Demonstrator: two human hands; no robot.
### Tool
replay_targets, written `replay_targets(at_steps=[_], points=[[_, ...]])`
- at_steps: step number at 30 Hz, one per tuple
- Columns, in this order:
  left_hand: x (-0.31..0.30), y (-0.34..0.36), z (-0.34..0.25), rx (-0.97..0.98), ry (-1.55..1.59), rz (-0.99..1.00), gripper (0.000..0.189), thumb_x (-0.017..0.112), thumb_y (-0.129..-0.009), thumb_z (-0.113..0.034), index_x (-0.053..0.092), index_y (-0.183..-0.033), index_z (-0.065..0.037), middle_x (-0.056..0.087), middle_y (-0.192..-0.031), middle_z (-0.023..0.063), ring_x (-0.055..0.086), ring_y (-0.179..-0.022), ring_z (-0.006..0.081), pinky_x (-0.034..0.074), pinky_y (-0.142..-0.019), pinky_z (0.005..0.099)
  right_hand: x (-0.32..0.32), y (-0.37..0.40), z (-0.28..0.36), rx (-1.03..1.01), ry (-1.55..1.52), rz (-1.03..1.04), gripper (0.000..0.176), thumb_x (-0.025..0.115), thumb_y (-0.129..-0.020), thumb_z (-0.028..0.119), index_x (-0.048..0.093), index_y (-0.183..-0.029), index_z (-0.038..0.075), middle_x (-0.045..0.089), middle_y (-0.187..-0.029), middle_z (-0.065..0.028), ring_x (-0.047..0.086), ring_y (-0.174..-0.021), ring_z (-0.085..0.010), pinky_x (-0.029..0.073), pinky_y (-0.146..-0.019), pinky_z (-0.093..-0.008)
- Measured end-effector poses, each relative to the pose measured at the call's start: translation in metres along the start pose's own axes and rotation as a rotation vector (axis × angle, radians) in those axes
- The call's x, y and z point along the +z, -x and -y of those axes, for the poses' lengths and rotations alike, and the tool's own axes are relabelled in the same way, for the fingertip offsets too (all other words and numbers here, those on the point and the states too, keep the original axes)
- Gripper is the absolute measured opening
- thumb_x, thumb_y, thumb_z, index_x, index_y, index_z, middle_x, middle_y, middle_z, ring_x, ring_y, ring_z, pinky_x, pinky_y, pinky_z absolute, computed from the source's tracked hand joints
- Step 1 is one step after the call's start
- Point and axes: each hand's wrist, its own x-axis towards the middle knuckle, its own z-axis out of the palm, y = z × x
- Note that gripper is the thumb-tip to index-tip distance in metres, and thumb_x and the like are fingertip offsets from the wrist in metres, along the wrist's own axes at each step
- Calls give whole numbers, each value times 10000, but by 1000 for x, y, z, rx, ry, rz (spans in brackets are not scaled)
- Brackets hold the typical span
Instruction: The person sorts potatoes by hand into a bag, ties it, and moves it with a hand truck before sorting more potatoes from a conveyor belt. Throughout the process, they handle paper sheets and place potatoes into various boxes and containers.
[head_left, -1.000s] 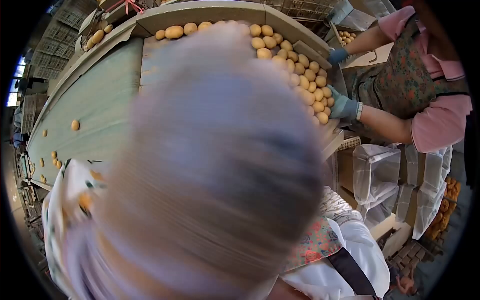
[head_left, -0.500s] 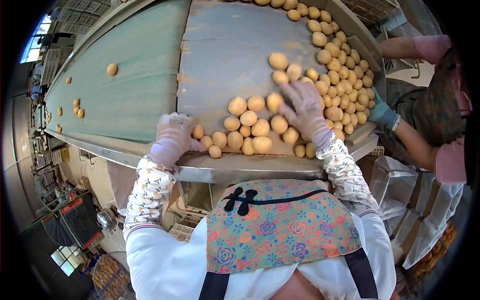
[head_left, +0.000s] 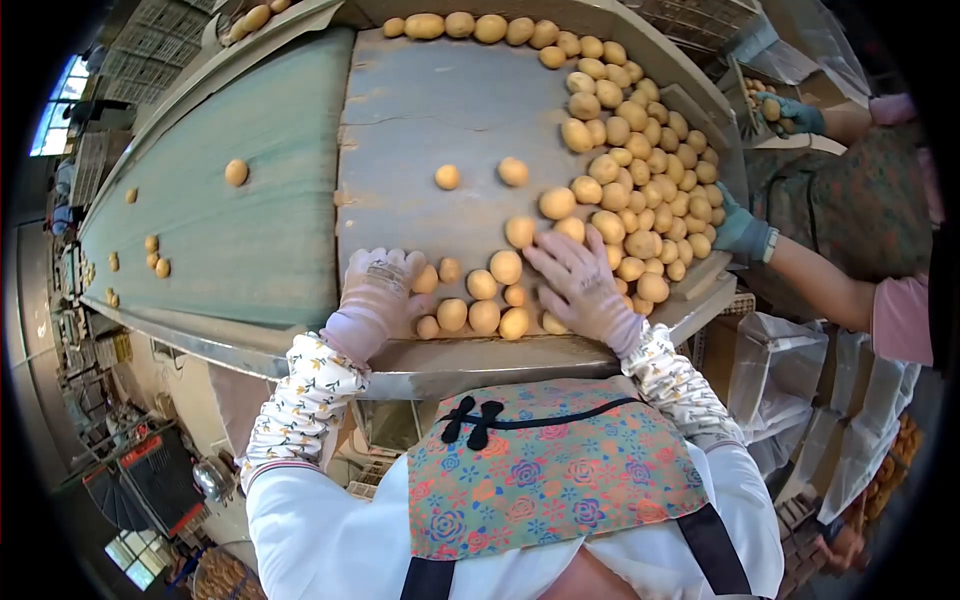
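I'm at the gathering step: my left hand (head_left: 380, 290) and right hand (head_left: 582, 285) lie flat on the grey sorting table (head_left: 440, 110), fingers spread and pinching nothing, with a small cluster of potatoes (head_left: 485, 302) between them at the table's near edge. The next move, I judge, calls for closing on single potatoes without nudging any off that edge; a co-worker's gloved hand (head_left: 742, 228) rests at the table's right side

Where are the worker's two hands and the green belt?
left hand (head_left: 383, 292), head view, back of the glove.
right hand (head_left: 582, 288), head view, back of the glove.
green belt (head_left: 250, 240), head view, bare green surface.
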Motion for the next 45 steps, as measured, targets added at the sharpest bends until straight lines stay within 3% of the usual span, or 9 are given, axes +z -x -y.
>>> replay_targets(at_steps=[3,9,15,19,24,28,36,42,45], points=[[-6,2,-9,27,-54,100,455,623,-868,-513,563,-1174,-181,636,-1145,53,593,-1095,239,413,-936,401,-27,-34,17,146,69,-195,516,694,-768,176,556,-1255,75,557,-1205,-117,550,-1145,-287,334,-1022,-486],[-3,4,-29,85,161,212,615,608,-839,-625,590,-1117,-76,701,-1036,139,661,-1022,298,490,-873,397,56,-65,38,56,109,293,369,649,-831,175,605,-1195,138,609,-1090,-100,630,-952,-252,498,-798,-367],[8,8,-29,70,203,331,612,594,-848,-649,650,-1105,-96,715,-1083,112,675,-1052,248,514,-881,366,-41,-42,-8,647,-1258,-15,208,577,-954,185,675,-1038,22,601,-803,3,572,-717,-67,474,-655,-217],[3,-4,-46,-7,189,253,604,653,-823,-611,630,-1038,-47,711,-998,158,674,-1006,302,506,-877,373,-26,32,-6,217,-392,156,207,628,-878,173,669,-1038,48,656,-949,-95,628,-927,-250,508,-794,-361],[22,-27,-42,152,88,-258,453,668,-860,-402,523,-1153,-89,683,-1017,100,663,-966,299,501,-828,410,-5,14,15,91,226,238,183,641,-816,178,687,-973,97,609,-969,-44,606,-952,-227,507,-769,-341],[12,-19,-40,120,259,99,515,641,-874,-424,490,-1236,-91,657,-1010,97,639,-1008,287,477,-881,395,3,12,25,14,493,595,181,594,-864,186,705,-994,127,622,-998,-11,597,-965,-192,491,-694,-343],[-13,-53,-65,101,50,-33,630,610,-883,-460,440,-1360,-86,599,-1242,139,604,-1142,287,497,-898,419,9,-20,37,36,480,765,234,648,-870,192,719,-1091,169,641,-1084,-24,606,-997,-209,505,-732,-343],[-34,-82,-75,118,88,267,577,605,-884,-449,478,-1306,-78,602,-1237,142,609,-1134,291,498,-925,409,16,-15,31,3,388,718,204,646,-862,164,731,-1047,155,687,-1039,-39,634,-972,-223,528,-658,-347],[-27,-92,-68,227,-20,49,543,597,-894,-436,490,-1295,-86,596,-1289,152,614,-1160,293,500,-935,415,24,-10,29,57,368,681,184,633,-874,165,715,-1039,163,692,-1008,-36,658,-953,-235,539,-648,-384]])
